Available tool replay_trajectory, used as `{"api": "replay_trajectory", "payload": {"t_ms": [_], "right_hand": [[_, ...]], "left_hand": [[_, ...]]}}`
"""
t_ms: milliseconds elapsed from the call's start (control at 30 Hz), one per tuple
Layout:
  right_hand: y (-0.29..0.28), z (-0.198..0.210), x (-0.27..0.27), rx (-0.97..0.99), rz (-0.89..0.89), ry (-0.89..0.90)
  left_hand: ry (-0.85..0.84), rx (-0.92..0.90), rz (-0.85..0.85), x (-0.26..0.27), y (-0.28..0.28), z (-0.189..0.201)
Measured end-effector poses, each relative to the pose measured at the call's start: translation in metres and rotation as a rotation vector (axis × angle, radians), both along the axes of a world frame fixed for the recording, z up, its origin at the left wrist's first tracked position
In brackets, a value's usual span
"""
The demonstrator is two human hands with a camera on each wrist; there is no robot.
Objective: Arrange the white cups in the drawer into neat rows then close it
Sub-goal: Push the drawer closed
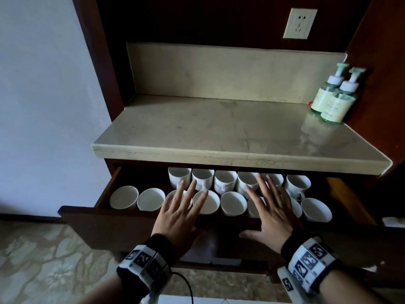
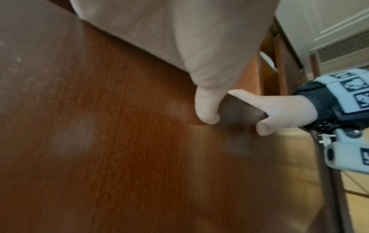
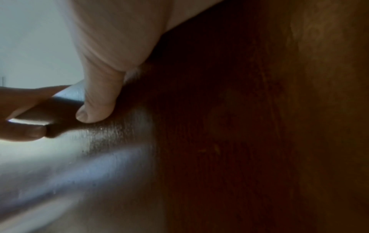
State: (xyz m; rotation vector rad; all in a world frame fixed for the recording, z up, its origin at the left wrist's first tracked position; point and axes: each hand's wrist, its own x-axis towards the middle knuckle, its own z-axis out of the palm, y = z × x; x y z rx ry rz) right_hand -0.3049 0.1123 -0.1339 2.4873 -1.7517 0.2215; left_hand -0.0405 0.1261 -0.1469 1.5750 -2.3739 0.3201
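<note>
**Fingers spread over the cups, palms pushing the drawer shut**

The fingers (image 1: 192, 189) of both hands are splayed straight and pinching nothing. The left hand (image 1: 182, 213) and right hand (image 1: 271, 211) are leaning side by side on the top edge of the drawer front (image 1: 109, 229), thumbs lying against its outer face. Inside the drawer, the white cups (image 1: 233, 202) are sitting upright in two rows: one along the front edge, one along the back, partly under the stone desk (image 1: 219, 128).

The sorting looks finished, so closing seems to be the step in hand. To do it well, I'd be pushing evenly with both palms so the drawer isn't skewing, going slowly so the cups aren't rattling, and lifting the fingers clear before they are caught under the desk's front edge.

Two green pump bottles (image 1: 333, 99) are standing at the desk's right back corner; their label text is too small to read. The wristbands (image 1: 309, 262) are showing square black-and-white markers, no words.
</note>
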Motion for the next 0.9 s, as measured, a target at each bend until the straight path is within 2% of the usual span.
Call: {"api": "replay_trajectory", "payload": {"t_ms": [567, 900], "right_hand": [[-0.073, 0.005, 0.003, -0.071, -0.048, 0.058], [-0.094, 0.005, 0.005, -0.121, -0.051, 0.079]], "left_hand": [[-0.029, -0.111, 0.102, -0.008, -0.076, -0.008], [-0.004, -0.049, 0.172, -0.011, -0.102, -0.010]]}}
